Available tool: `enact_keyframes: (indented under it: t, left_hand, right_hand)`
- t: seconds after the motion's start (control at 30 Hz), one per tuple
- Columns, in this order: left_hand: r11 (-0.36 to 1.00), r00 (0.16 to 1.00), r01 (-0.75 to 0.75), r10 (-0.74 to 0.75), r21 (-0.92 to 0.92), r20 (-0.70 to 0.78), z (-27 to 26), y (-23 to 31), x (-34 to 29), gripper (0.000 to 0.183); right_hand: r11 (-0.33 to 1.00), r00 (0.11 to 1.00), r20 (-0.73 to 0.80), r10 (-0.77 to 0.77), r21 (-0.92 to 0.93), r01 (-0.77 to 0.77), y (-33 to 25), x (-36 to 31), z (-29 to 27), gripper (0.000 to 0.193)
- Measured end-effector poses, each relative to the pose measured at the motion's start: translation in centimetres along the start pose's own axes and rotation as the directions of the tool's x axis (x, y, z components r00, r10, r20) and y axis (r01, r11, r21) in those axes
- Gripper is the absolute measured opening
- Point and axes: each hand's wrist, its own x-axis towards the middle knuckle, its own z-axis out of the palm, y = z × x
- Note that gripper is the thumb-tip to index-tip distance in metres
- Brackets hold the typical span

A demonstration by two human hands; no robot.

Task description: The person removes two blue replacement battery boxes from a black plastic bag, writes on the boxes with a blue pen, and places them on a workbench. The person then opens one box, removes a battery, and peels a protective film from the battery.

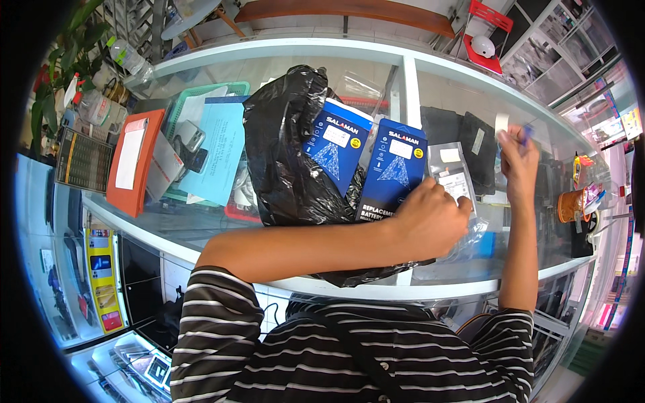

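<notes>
Holding seemingly unplaced white slip point(502, 123) in right hand point(519, 160), apart from left hand point(433, 218) (grip unclear).
Already labelled, centre: blue boxes point(398, 169).

Dark shirt point(430, 349) (white-striped, short-sleeved)

A white helmet point(482, 46) sits on a red chair point(492, 15); a brown bench point(346, 8) stands nearby.

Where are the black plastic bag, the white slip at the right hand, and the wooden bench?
Black plastic bag point(283, 168): head view, crinkled left part.
White slip point(502, 123): head view, its flat face.
Wooden bench point(346, 9): head view, middle of seat.
</notes>
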Motion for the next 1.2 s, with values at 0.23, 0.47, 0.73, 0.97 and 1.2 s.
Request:
enact_keyframes:
  t: [0.23, 0.47, 0.73, 0.97, 1.2]
  left_hand:
    - [0.795, 0.967, 0.185, -0.252, -0.577, -0.038, -3.1, -1.0, 0.5, 0.042]
    - [0.783, 0.97, 0.153, -0.235, -0.603, -0.059, -2.8, -0.6, 0.3, 0.024]
    - [0.907, 0.986, -0.074, 0.006, -0.416, -0.165, -3.6, 1.7, -1.1, 0.047]
    - [0.986, 0.975, 0.014, -0.05, -0.164, -0.215, -6.4, 0.0, -0.2, 0.063]
    - [0.784, 0.991, -0.017, -0.071, -0.621, -0.118, -4.2, 1.5, -1.3, 0.06]
  right_hand:
    - [0.998, 0.857, 0.511, -0.062, 0.036, 0.051, -4.5, -4.4, 0.1, 0.032]
    - [0.996, 0.8, 0.6, -0.009, -0.062, 0.058, -5.4, -4.5, 0.4, 0.021]
    - [0.998, 0.926, 0.377, 0.033, 0.036, -0.051, -4.0, -2.9, -0.7, 0.053]
    - [0.991, 0.727, 0.685, 0.044, -0.123, 0.056, -7.5, -4.6, -1.0, 0.02]
    - [0.81, 0.717, 0.622, -0.315, 0.569, -0.139, -6.3, -5.4, -1.7, 0.031]
